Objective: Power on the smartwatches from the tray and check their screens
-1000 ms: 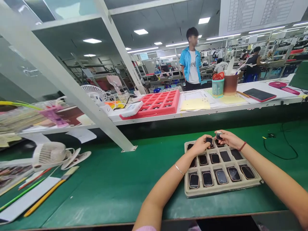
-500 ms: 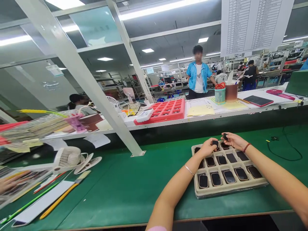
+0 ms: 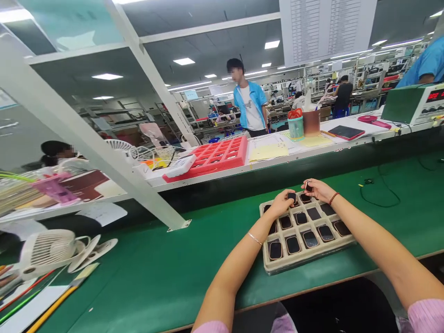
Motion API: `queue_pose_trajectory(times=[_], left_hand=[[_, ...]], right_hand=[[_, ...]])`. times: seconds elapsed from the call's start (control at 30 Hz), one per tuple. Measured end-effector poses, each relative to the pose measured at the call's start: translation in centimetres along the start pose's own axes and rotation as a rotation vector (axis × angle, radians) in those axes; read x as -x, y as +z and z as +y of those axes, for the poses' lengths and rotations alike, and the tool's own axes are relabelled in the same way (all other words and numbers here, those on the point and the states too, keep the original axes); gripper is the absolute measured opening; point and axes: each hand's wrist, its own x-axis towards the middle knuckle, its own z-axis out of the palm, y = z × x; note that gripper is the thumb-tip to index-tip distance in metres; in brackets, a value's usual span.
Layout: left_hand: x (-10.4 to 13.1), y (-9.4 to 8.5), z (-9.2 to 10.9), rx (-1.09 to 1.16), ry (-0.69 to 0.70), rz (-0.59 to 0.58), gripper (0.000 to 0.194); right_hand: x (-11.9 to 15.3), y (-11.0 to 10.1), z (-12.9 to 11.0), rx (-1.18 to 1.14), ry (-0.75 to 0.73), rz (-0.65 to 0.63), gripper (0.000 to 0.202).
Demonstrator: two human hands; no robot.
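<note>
A beige moulded tray (image 3: 266,259) on the green bench holds several square dark-screened smartwatch bodies in its compartments, such as a watch body (image 3: 293,244) in the near row. My left hand (image 3: 280,204) is over the tray's far left part, fingers closed on a watch case (image 3: 291,197) with its dark face up. To the right of it, my right hand (image 3: 322,190) pinches another watch case (image 3: 308,186), raised and tilted above the far row. My right forearm hides the tray's right end.
A red compartment tray (image 3: 222,155) and pen cups (image 3: 295,127) stand on the shelf behind. At left lie a white fan (image 3: 48,252) and a brush (image 3: 62,296). A slanted post (image 3: 149,194) meets the bench; a thin cable (image 3: 386,201) lies right. A person in blue (image 3: 251,104) stands beyond.
My view has swung to the right, so the bench and shelf sit further left in it. Both hands still hold their watch cases over the tray. The person in blue has turned their head.
</note>
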Motion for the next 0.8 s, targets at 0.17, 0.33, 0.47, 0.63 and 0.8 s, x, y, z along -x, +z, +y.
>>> queue_pose_trajectory(times=[0.17,0.33,0.47,0.63,0.8], left_hand=[[0.2,0.0,0.3,0.000,-0.003,0.000,0.033],[0.5,-0.6,0.6,-0.039,0.026,0.070,0.024],[1.5,0.8,2.3,-0.109,0.088,0.117,0.015],[2.8,5.5,6.0,-0.299,0.196,-0.150,0.014],[2.2,7.4,6.2,-0.710,0.217,-0.117,0.018]], right_hand=[[0.5,0.3,-0.4,0.138,-0.070,0.062,0.021],[4.5,-1.5,-1.8,0.390,-0.162,0.114,0.016],[10.1,-3.4,-3.5,0.669,-0.204,0.100,0.009],[13.5,-2.7,-4.2,0.949,-0.250,0.056,0.009],[11.6,-2.0,-2.8,1.105,-0.364,0.116,0.013]])
